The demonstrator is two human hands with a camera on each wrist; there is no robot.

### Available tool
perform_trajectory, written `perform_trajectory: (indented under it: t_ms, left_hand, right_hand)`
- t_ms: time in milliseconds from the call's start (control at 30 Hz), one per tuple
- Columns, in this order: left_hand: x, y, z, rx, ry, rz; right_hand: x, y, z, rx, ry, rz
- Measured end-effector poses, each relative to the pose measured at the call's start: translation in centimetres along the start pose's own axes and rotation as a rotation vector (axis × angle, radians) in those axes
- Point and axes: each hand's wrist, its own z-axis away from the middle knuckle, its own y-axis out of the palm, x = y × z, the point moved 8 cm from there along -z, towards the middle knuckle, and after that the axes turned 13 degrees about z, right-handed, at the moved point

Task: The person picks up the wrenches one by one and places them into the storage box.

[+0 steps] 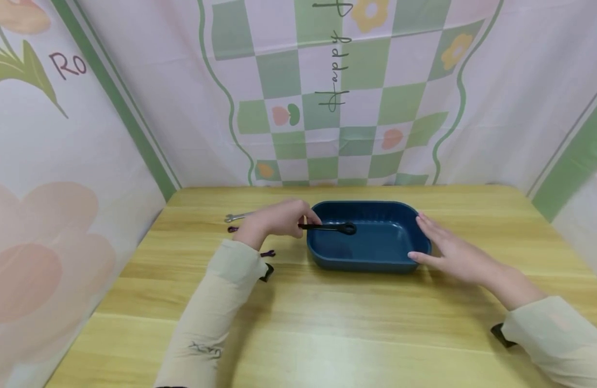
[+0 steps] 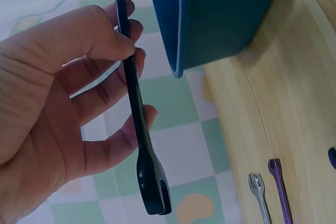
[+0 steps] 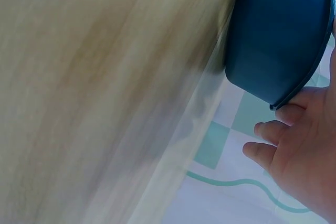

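Observation:
My left hand pinches a black combination wrench between thumb and fingers. Its ring end overlaps the inside of a dark blue bin in the head view, while the open-jawed end points down in the left wrist view. Against the bin's right end rests my right hand, fingers extended along the rim and thumb spread toward the near corner. From the right wrist view, the fingertips sit right at the bin's rim. The bin stands upright on the table.
Left of the bin, partly behind my left arm, lie a silver wrench, a purple wrench and another dark purple wrench. The wooden table meets a patterned cloth along its back edge.

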Motion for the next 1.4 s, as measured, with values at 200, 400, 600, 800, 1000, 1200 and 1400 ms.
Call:
perform_trajectory:
  t_ms: [200, 400, 600, 800, 1000, 1200, 1400]
  left_hand:
    - [-0.8, 0.5, -0.8, 0.008, 0.009, -0.016]
    - [-1.5, 0.8, -1.7, 0.005, 0.014, -0.007]
    - [-2.3, 1.2, -2.6, 0.007, 0.021, 0.012]
    - [-3.4, 1.6, -3.5, 0.016, 0.054, 0.002]
    - [-3.7, 2.1, -4.4, 0.017, 0.077, -0.009]
    - [-4.3, 2.3, -5.3, 0.010, 0.091, -0.006]
    - [-4.6, 2.6, -6.1, -0.020, 0.129, -0.019]
  right_hand:
    - [0.0, 0.0, 0.0, 0.001, 0.006, -0.005]
    - [-0.1, 0.1, 0.0, 0.001, 0.003, -0.006]
    - [-0.1, 0.1, 0.1, 0.005, 0.004, 0.003]
    - [-0.1, 0.0, 0.0, 0.006, 0.002, 0.005]
    - [0.0, 0.1, -0.1, 0.006, -0.002, -0.012]
    - [-0.1, 0.2, -0.1, 0.001, -0.002, -0.013]
    - [-0.3, 0.3, -0.2, 0.008, 0.006, -0.009]
